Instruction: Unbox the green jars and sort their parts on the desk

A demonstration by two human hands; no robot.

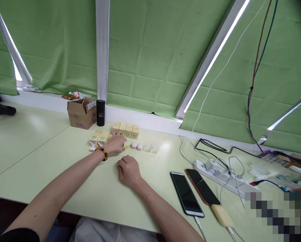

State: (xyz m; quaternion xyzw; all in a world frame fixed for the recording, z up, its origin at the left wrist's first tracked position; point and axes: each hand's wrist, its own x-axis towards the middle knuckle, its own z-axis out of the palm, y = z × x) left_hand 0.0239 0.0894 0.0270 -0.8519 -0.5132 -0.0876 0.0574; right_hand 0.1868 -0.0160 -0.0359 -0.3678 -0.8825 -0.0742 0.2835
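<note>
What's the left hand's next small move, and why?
Probably have the left hand gently close its fingertips on the small yellow pieces: they sit right beside those fingertips, while the right hand rests farther off. Whether they touch is too small to tell.

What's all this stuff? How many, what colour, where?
small boxes: six visible, tan, table's middle
small pieces: two, pinkish, right of boxes
little containers: two, clear, beside pieces
carton: one, brown, left
tumbler: one, black, beside carton
bottle: one, clear, behind carton
phones: two, dark-screened, right
power strip: one, white, right
cables: several, mixed, right
curtains: several, green, behind
table: one, pale green, below
bracelet: one, brown-yellow, left wrist
left hand: one, bare, by boxes
right hand: one, bare, table's middle
</note>
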